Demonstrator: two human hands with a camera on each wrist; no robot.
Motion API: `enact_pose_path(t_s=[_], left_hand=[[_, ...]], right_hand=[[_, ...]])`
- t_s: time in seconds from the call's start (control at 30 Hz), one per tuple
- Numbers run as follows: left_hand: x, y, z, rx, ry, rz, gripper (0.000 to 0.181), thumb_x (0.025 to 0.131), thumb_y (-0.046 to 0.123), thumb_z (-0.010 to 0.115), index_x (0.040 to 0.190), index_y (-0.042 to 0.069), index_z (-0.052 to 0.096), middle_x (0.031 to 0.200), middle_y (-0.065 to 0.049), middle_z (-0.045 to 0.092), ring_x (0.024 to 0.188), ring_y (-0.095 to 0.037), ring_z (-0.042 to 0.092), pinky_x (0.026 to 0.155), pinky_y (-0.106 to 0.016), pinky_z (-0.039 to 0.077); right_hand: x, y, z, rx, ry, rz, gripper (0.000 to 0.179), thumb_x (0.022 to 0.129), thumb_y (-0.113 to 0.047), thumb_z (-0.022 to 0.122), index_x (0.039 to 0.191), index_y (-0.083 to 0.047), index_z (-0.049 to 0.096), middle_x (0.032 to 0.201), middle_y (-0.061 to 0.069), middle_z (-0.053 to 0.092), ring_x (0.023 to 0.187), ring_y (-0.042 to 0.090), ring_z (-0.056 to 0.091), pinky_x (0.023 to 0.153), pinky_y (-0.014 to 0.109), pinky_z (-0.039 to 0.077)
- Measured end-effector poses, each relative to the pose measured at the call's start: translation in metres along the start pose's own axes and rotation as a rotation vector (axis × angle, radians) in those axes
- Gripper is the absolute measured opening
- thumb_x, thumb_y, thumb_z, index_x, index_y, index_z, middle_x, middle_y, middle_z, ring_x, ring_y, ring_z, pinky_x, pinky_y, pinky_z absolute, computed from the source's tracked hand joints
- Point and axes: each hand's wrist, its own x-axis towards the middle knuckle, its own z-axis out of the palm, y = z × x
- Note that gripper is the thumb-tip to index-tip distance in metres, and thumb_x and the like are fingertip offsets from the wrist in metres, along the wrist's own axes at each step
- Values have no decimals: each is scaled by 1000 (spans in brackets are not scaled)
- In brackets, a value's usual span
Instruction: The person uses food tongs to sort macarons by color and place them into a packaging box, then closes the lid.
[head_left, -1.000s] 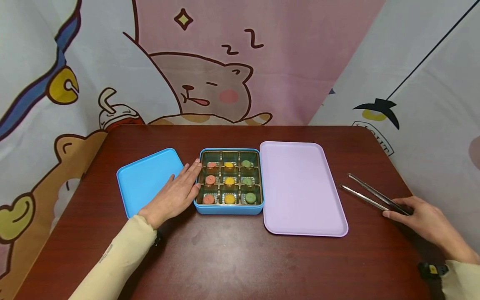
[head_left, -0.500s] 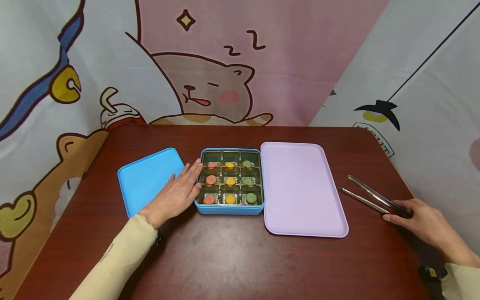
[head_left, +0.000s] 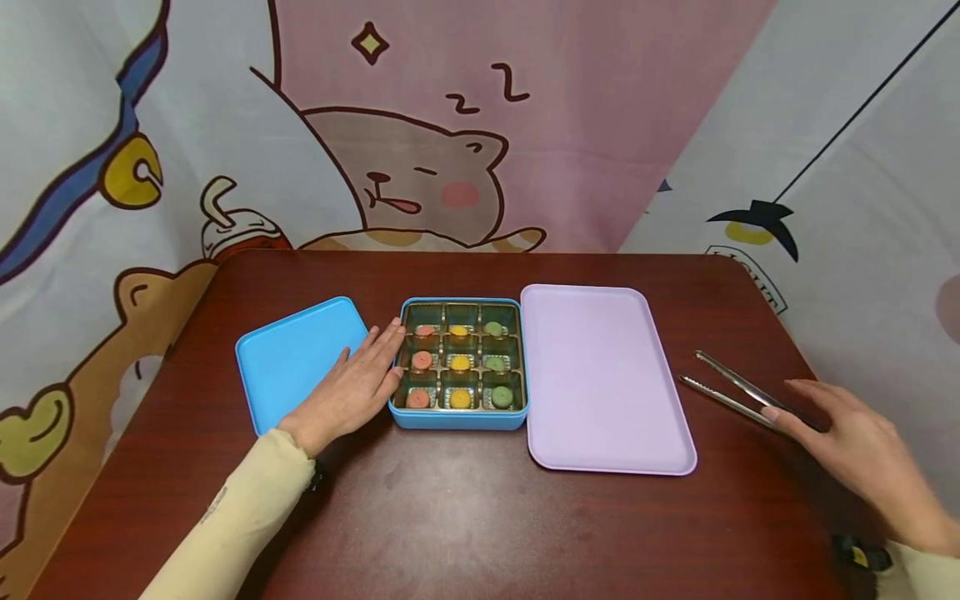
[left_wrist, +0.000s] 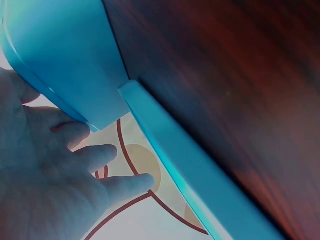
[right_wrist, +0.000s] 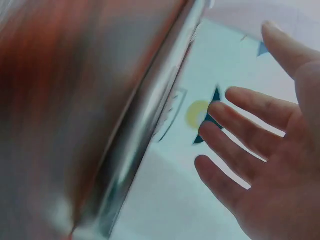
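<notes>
My left hand (head_left: 352,387) touches the left side of a blue box (head_left: 459,422) with fairly straight fingers. Inside the box sits a gold divided insert (head_left: 459,314); its compartments hold small round pieces in pink (head_left: 422,360), yellow (head_left: 460,362) and green (head_left: 502,397) columns. A pair of metal tongs (head_left: 729,404) lies on the table at the right, tips pointing left and spread apart. Just over their rear end is my right hand (head_left: 862,446). In the right wrist view its fingers (right_wrist: 250,130) are spread, apart from the tongs (right_wrist: 140,130).
Left of the box lies a flat blue lid (head_left: 292,358), partly under my left forearm and hand. A lilac tray (head_left: 607,379) stands against the box's right side. The brown table (head_left: 450,517) ends at a patterned cloth (head_left: 600,125) behind.
My right hand has let go of the tongs and lifted slightly off their rear end. The tongs stay on the table, and the left hand has kept its place at the box.
</notes>
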Motion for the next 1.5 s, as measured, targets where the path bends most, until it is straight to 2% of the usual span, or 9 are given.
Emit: enact_pose_path(t_s=[0.1, 0.23, 0.4, 0.53, 0.7, 0.9, 1.1, 1.27, 1.5], left_hand=[[-1, 0, 0, -5, 1, 1, 62, 113, 34, 38, 167, 10, 18, 173, -8, 13, 157, -38, 14, 117, -71, 19], [-1, 0, 0, 6, 6, 1, 62, 113, 33, 38, 166, 9, 19, 173, -7, 13, 157, -37, 14, 118, -70, 19], [-1, 3, -1, 27, 8, 2, 60, 113, 33, 38, 166, 10, 22, 173, -8, 13, 157, -37, 15, 118, -70, 17], [-2, 4, -2, 36, 26, -4, 59, 113, 35, 38, 165, 12, 25, 172, -9, 15, 158, -37, 15, 118, -71, 14], [-6, 2, -6, 50, 79, -7, 59, 112, 37, 42, 164, 12, 31, 171, -10, 22, 157, -35, 18, 119, -71, 14], [-15, -2, -13, 71, 178, 1, 63, 108, 40, 50, 161, 8, 38, 167, -12, 32, 154, -38, 28, 118, -69, 18], [-26, -10, -21, 82, 265, 1, 71, 103, 49, 56, 159, 7, 42, 164, -13, 39, 151, -40, 33, 118, -69, 20], [-37, -20, -31, 73, 303, -11, 74, 102, 51, 58, 158, 7, 43, 163, -16, 40, 150, -42, 33, 119, -69, 18], [-52, -39, -40, 90, 341, -53, 74, 99, 48, 63, 157, 5, 45, 167, -17, 31, 152, -43, 27, 119, -70, 16]], right_hand=[[-3, -19, -1, 40, 78, -60, 77, 96, -47, 72, 144, 9, 49, 146, 38, 43, 126, 61, 41, 98, 79, 31], [-6, -45, -2, 126, 136, -144, 72, 97, -39, 74, 149, 4, 49, 154, 31, 42, 135, 58, 39, 104, 78, 26], [-6, -77, -2, 208, 159, -235, 69, 94, -31, 79, 150, -1, 52, 157, 24, 44, 139, 52, 40, 105, 76, 28], [-5, -101, 1, 214, 160, -295, 71, 91, -31, 81, 149, -2, 53, 158, 21, 44, 141, 50, 41, 104, 75, 31], [-3, -131, 10, 197, 171, -401, 71, 86, -31, 85, 144, 2, 58, 155, 21, 49, 140, 46, 44, 106, 71, 35], [-2, -166, 24, 161, 154, -530, 72, 83, -33, 87, 141, -1, 61, 152, 20, 52, 138, 45, 48, 102, 70, 40], [0, -193, 36, 138, 159, -669, 73, 86, -41, 83, 143, -2, 60, 154, 16, 51, 138, 43, 50, 101, 66, 44], [3, -213, 42, 111, 131, -712, 77, 92, -52, 75, 147, -1, 56, 158, 15, 47, 143, 40, 46, 105, 61, 42], [6, -235, 49, 33, 62, -694, 82, 96, -57, 66, 153, -1, 49, 163, 15, 39, 149, 38, 37, 110, 61, 39]])
